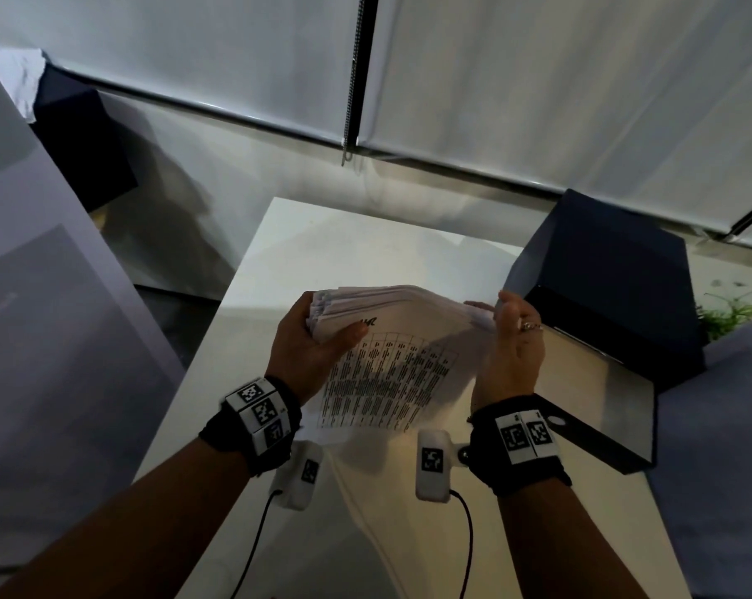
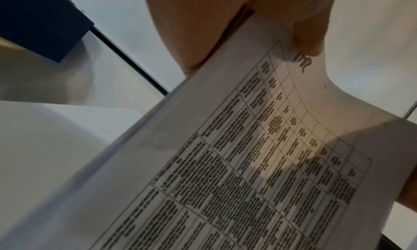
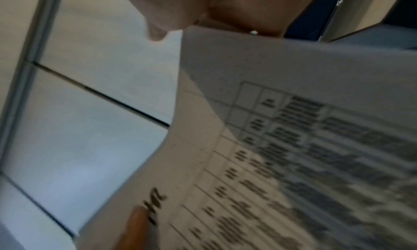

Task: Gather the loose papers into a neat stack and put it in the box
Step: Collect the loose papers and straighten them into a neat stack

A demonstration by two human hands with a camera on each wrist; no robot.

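A thick stack of papers (image 1: 400,361) with a printed table on its front sheet is held tilted above the white table (image 1: 279,252). My left hand (image 1: 318,343) grips its left edge, thumb (image 2: 309,36) on the front sheet and fingers behind. My right hand (image 1: 516,352) holds the right edge, fingers curled behind the sheets (image 3: 293,129). The sheets' top edges are uneven. The dark navy box (image 1: 616,438) stands open just right of my right hand, its lid (image 1: 603,261) tipped up and back.
A second dark box (image 1: 84,136) with a white sheet on it sits far left by the window blinds (image 1: 538,80). A large grey board (image 1: 41,296) leans at the left. A green plant (image 1: 728,313) is behind the open box.
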